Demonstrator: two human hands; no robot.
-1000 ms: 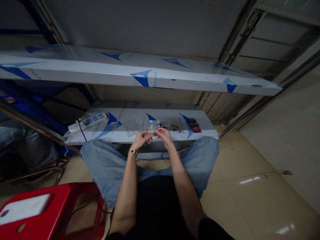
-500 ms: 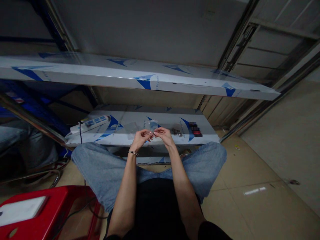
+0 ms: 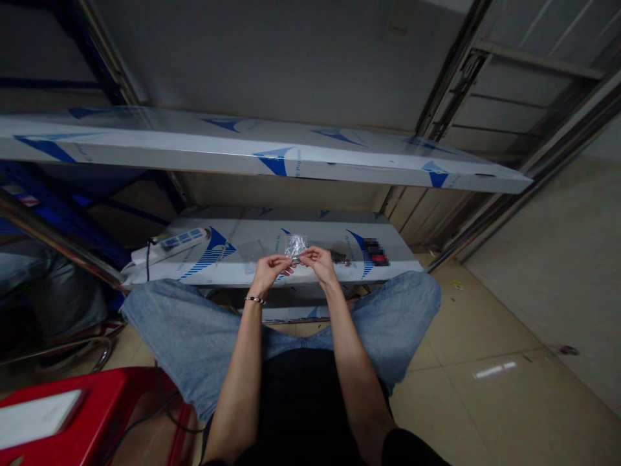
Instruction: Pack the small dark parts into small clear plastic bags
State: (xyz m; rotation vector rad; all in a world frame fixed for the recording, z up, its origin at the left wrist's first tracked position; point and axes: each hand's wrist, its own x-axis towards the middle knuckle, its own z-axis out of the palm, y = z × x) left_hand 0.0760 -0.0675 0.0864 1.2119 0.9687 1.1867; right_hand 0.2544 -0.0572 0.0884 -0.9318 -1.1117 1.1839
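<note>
A small clear plastic bag [image 3: 295,244] shows bright, silvery glints just beyond my fingertips, above the lower shelf. My left hand [image 3: 270,270] pinches its near edge, thumb and forefinger together. Opposite it, my right hand [image 3: 319,264] pinches the same edge from the right. The two sets of fingertips almost meet, and what lies between them is partly hidden. Small dark metal pieces [image 3: 340,257] lie in a loose pile right of my right hand. Another clear bag [image 3: 250,252] lies flat on the shelf, left of my left hand.
The film-covered lower shelf [image 3: 223,262] carries a white power strip [image 3: 179,243] at left and a blurred-out dark and red item [image 3: 377,252] at right. An upper shelf [image 3: 223,152] crosses above my hands. A red stool [image 3: 111,395] with a white flat object [image 3: 39,417] stands at lower left.
The bag beyond my fingertips now shows more plainly and glints brighter. My fingers keep their pinch with slight shifts. The whole view has moved a little.
</note>
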